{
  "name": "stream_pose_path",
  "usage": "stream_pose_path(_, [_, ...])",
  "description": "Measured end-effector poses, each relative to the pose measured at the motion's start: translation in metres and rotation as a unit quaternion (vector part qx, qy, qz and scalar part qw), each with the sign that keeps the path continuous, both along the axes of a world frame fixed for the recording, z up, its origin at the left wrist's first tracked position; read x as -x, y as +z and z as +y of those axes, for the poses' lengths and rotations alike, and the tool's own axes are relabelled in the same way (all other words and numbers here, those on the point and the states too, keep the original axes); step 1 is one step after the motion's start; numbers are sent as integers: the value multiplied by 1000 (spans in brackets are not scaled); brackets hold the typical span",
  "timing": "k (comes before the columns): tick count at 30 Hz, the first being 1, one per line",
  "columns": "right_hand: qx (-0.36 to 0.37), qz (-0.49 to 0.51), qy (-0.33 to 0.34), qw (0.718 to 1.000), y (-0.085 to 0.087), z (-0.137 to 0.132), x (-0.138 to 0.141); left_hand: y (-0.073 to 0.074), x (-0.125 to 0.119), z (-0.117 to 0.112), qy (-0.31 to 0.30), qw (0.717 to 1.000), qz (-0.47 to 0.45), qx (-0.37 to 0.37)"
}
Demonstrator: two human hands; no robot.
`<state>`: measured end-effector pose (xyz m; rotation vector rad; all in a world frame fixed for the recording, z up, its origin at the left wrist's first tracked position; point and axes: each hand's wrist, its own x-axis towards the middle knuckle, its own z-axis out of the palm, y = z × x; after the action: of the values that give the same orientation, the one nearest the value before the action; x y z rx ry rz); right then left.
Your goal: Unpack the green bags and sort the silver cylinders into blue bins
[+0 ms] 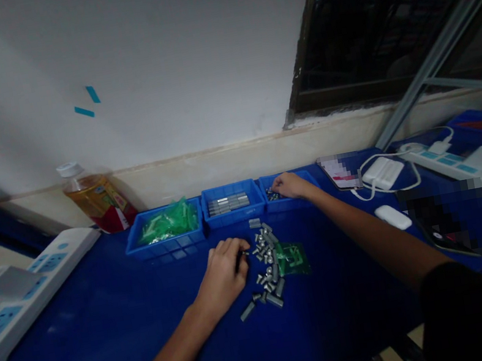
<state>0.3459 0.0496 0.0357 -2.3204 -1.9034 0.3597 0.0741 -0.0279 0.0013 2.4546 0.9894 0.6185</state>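
My left hand (pixel 226 270) rests on the blue table with its fingers curled closed. A small shiny bit shows at its fingertips, too small to name. Just right of it lies a loose pile of metal screws (pixel 266 254) and grey metal standoffs (pixel 280 287). Beside the pile is a small green plastic bag (pixel 293 258). My right hand (pixel 289 185) reaches into the right blue bin (pixel 289 203), its fingers pinched together among small metal screws (pixel 274 194); what they grip is hidden. The middle blue bin (pixel 235 215) holds rows of metal standoffs (pixel 227 203).
A left blue bin (pixel 166 246) holds green bags (pixel 171 221). Behind it stands a drink bottle (pixel 97 196). Power strips lie at the left (pixel 33 298) and right (pixel 462 166). A phone (pixel 340 172), a white charger (pixel 383 173) and a white case (pixel 393 218) lie right of my right arm.
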Motion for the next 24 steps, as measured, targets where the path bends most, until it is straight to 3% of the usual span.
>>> stream_pose_path(4, [-9,26,51,998,6,1,1,-2,0,1,6,1000,-10,2])
stream_pose_path(8, [-74,14,38,996,18,-12,4,-3,1,2,18,999,-40,10])
stream_pose_path(11, [-179,6,29,983,19,-45,22,0,0,4,24,993,-104,45])
stream_pose_path(13, [-308,38,94,946,11,-75,42,3,-3,3,35,980,-166,102])
stream_pose_path(14, [-335,55,142,930,5,-89,54,5,-5,2,42,968,-203,140])
stream_pose_path(16, [-333,61,230,913,-6,-113,75,8,-9,0,54,935,-274,217])
stream_pose_path(19, [-314,87,273,905,-17,-128,95,11,-13,-4,59,893,-331,299])
stream_pose_path(24, [-322,136,279,895,-19,-124,97,7,-15,-6,46,878,-341,331])
